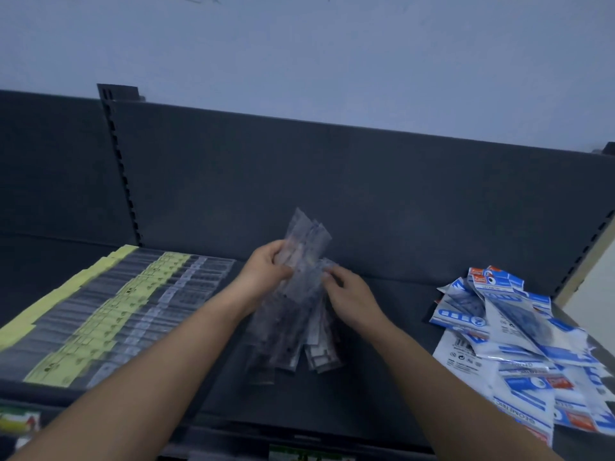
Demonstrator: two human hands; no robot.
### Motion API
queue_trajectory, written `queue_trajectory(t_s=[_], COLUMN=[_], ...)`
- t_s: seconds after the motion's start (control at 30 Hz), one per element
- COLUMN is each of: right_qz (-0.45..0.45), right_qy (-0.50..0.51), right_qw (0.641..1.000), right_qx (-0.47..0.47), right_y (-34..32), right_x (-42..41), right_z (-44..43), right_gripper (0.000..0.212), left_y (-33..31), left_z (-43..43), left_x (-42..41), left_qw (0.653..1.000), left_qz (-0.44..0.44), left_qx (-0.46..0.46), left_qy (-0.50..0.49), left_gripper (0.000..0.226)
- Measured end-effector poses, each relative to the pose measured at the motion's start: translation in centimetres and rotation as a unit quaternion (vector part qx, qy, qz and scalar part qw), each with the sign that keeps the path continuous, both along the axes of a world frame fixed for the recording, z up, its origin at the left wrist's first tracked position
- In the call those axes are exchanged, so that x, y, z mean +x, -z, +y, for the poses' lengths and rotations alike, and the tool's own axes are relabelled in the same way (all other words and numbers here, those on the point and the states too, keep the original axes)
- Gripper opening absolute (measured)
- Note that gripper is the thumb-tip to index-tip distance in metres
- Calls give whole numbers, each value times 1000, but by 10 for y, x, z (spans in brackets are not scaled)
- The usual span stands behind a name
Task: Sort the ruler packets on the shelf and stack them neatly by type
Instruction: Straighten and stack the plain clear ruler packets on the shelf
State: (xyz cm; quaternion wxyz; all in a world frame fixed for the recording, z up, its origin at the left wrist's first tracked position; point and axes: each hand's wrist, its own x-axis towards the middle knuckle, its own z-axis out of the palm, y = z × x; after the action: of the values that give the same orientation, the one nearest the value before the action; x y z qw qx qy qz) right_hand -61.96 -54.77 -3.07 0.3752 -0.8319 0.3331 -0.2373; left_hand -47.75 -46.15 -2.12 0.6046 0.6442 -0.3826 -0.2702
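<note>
A person's left hand (266, 271) and right hand (346, 294) held a bundle of clear ruler packets (309, 241) above the middle of a dark shelf (382, 377), apparently to square the loose, fanned sleeves before laying them down as one type. The bundle stood tilted, its top leaning toward the far back panel (332, 178) and its lower ends splayed just above or on the shelf; motion blur hid which. The left hand's fingers curled round the bundle's upper left edge. The right hand's fingertips seemed to pinch a packet at the bundle's right edge, though blur left the exact grip unclear. Both forearms reached in from the near edge and converged at the centre.

On the left, yellow-headed packets (109, 314) lay in overlapping rows, with a row of clear-headed packets (186, 287) just beside them, evidently already sorted. On the right, blue-and-white packets (512, 334) sat in an untidy heap, likely awaiting their turn.
</note>
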Motion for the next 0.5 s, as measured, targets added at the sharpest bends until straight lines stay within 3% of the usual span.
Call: queue_trajectory(t_s=[0.27,0.37,0.5], right_qz=[-167,-200,-241], right_qy=[42,40,57], right_qw=[960,952,945], right_qx=[222,228,216], right_y=[-8,-8,-5], right_x=[-2,-5,-9], right_z=[-10,-10,-16], right_gripper=[22,25,24], left_y=[-5,-3,-5], left_z=[-6,-5,-4], left_x=[-24,-28,-30], left_qw=[984,978,978], left_qz=[160,182,177], left_qx=[-52,-32,-12], left_qy=[65,101,113], left_gripper=[42,41,55])
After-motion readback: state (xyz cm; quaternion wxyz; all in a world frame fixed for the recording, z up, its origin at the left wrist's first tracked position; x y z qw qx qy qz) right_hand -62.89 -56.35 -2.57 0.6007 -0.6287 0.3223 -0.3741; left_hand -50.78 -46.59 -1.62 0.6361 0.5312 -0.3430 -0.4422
